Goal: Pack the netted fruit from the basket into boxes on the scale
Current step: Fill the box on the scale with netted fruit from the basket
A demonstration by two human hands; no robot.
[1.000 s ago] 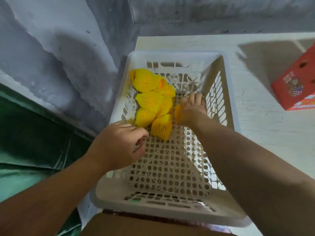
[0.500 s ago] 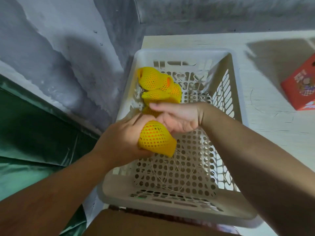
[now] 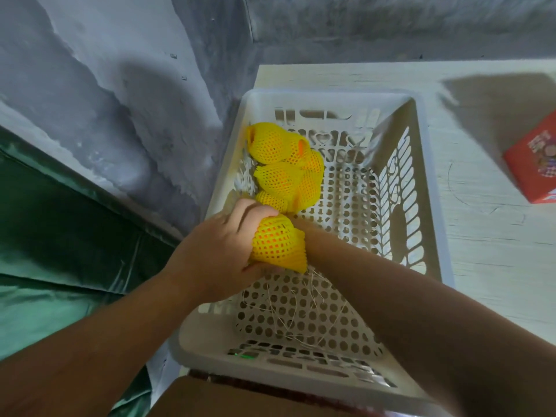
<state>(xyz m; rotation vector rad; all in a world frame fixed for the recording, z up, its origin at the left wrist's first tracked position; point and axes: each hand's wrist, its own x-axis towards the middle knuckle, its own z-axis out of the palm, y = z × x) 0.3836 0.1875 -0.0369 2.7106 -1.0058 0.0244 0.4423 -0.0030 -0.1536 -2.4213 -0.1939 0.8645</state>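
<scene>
A white perforated plastic basket (image 3: 433, 206) stands on the table. Several fruits in yellow foam netting (image 3: 282, 176) are heaped against its far left wall. My left hand (image 3: 216, 254) grips one netted fruit (image 3: 275, 240), orange under the net, above the middle of the basket. My right forearm (image 3: 376, 281) reaches in from the lower right and ends just behind that fruit. The right hand itself is hidden by the fruit and my left hand. No scale is in view.
A red printed carton (image 3: 532, 167) lies on the white table (image 3: 487, 266) at the right edge. A brown cardboard flap (image 3: 228, 398) sits just below the basket's near rim. A grey wall and a green sheet (image 3: 60, 236) are on the left. Thin strings lie on the basket floor.
My right hand passed a netted fruit from the pile to my left hand, which now grips it alone. The right hand slid behind the fruit, out of sight.
</scene>
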